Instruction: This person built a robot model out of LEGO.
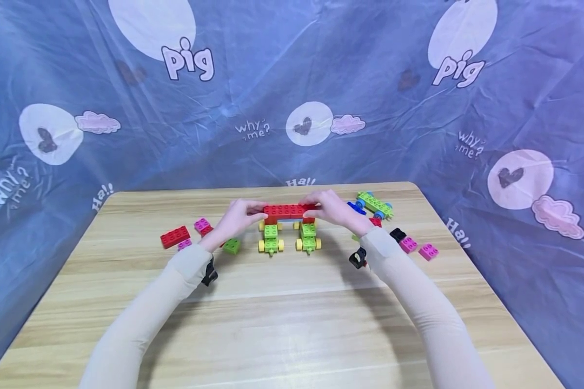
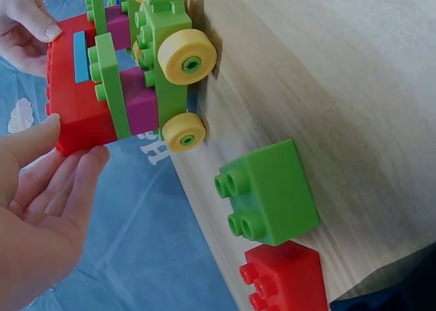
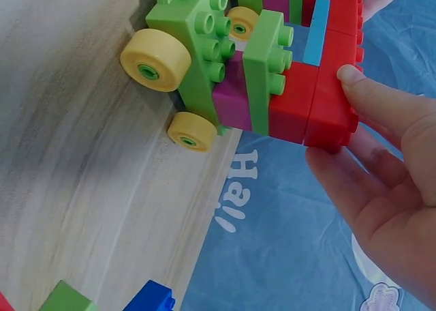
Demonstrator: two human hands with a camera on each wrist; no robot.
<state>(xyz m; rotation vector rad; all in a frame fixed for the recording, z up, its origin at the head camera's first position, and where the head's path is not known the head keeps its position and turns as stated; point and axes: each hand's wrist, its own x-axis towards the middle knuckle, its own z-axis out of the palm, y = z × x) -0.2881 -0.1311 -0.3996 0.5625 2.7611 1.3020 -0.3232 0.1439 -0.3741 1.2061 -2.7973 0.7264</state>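
A row of red toy building bricks (image 1: 283, 212) bridges two green wheeled bases with yellow wheels, the left base (image 1: 271, 232) and the right base (image 1: 309, 232), which stand side by side. Between base and bridge on each side is a purple brick (image 2: 138, 101) topped by a green one (image 3: 259, 72). Under the red row, between the two supports, shows a light blue piece (image 2: 81, 56). My left hand (image 1: 237, 219) pinches the red row's left end between thumb and fingers. At its right end, my right hand (image 1: 332, 208) pinches it the same way.
Left of the build lie a large red brick (image 1: 174, 236), a green brick (image 1: 231, 246) and some pink ones. On the right are a green base with blue wheels (image 1: 376, 205), pink bricks (image 1: 428, 252) and black pieces. A blue printed cloth (image 1: 292, 70) hangs behind the wooden table (image 1: 282, 324).
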